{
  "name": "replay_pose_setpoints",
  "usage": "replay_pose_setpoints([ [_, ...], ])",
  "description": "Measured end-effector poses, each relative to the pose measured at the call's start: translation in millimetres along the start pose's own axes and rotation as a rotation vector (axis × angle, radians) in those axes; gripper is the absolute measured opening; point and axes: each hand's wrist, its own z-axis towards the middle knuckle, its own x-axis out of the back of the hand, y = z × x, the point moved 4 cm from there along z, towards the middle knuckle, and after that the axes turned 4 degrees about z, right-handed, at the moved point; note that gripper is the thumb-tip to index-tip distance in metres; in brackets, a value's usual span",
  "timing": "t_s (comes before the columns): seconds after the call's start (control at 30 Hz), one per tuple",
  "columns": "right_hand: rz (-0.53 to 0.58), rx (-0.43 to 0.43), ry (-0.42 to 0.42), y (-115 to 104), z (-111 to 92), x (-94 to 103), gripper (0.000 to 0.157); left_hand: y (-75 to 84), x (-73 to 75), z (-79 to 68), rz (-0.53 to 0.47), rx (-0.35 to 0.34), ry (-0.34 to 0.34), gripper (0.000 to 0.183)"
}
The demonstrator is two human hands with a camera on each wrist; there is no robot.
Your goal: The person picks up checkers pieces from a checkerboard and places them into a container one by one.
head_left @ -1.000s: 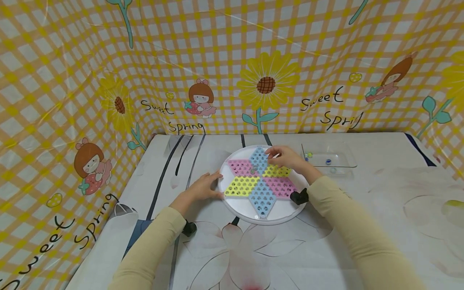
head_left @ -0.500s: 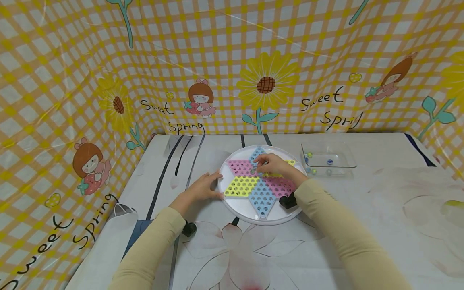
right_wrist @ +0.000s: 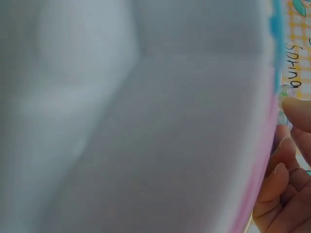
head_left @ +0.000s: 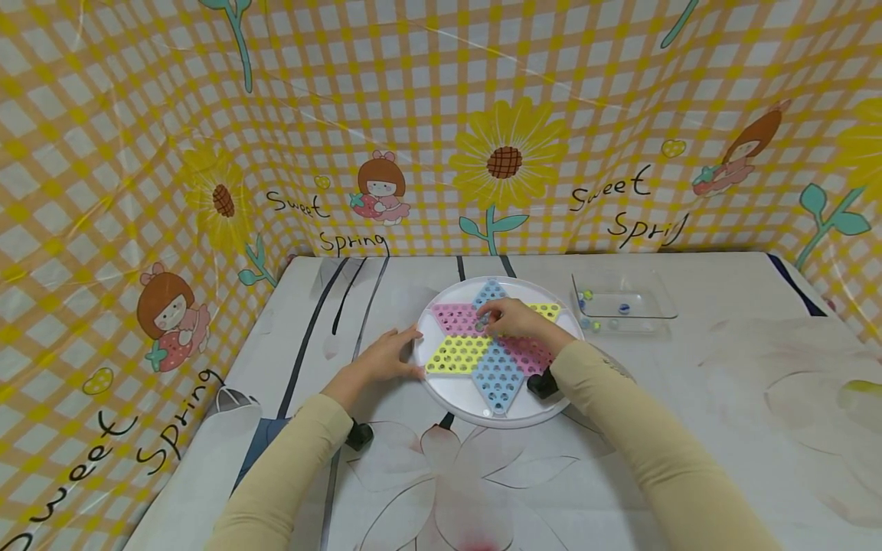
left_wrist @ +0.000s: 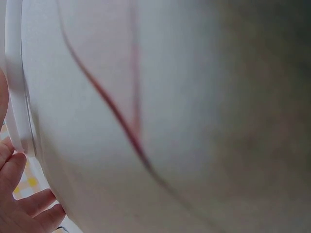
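A round white Chinese checkers board (head_left: 448,402) lies on the table, with a star of pink, yellow and blue holed sections. My left hand (head_left: 382,356) rests at its left rim, thumb and fingers spread along the edge; the left wrist view shows the fingers (left_wrist: 34,204) beside the rim. Over the middle of the board, my right hand (head_left: 513,317) has its fingertips together, pinching a marble. Clear marbles (head_left: 480,324) show at these fingertips in the head view. In the right wrist view a clear, greenish marble (right_wrist: 285,92) sits by the thumb; the fingers partly hide what they hold.
A clear plastic box (head_left: 654,314) stands right of the board with several marbles (head_left: 588,295) in it, one of them blue (head_left: 623,308). A checked yellow cloth (head_left: 427,115) hangs behind the table. Dark wrist cameras (head_left: 360,436) sit under both forearms.
My right hand has moved left and slightly nearer, from the blue far section to the middle of the board. My left hand stays at the rim.
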Motion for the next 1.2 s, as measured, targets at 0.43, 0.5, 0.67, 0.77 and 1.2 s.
replay_pose_setpoints([
  [0.43, -0.018, 0.003, 0.028, 0.1, -1.3, 0.9, 0.026, 0.2, -0.3, 0.0, 0.002, -0.009, 0.001, 0.082],
  [0.5, -0.01, -0.005, 0.033, 0.5, -1.4, 1.2, 0.023, 0.1, -0.4, -0.1, -0.002, -0.01, 0.007, 0.081],
  [0.67, 0.001, -0.025, 0.038, -0.2, -1.9, 2.0, 0.022, -0.3, -1.2, 0.5, -0.006, -0.004, 0.004, 0.082],
  [0.77, 0.007, -0.035, 0.045, -0.1, -2.2, 2.7, 0.022, -0.6, -1.4, 1.2, -0.005, -0.003, 0.002, 0.082],
  [1.2, 0.003, 0.028, 0.025, -2.7, -4.0, 7.0, 0.023, 0.6, 0.2, 0.2, 0.013, -0.052, 0.027, 0.077],
])
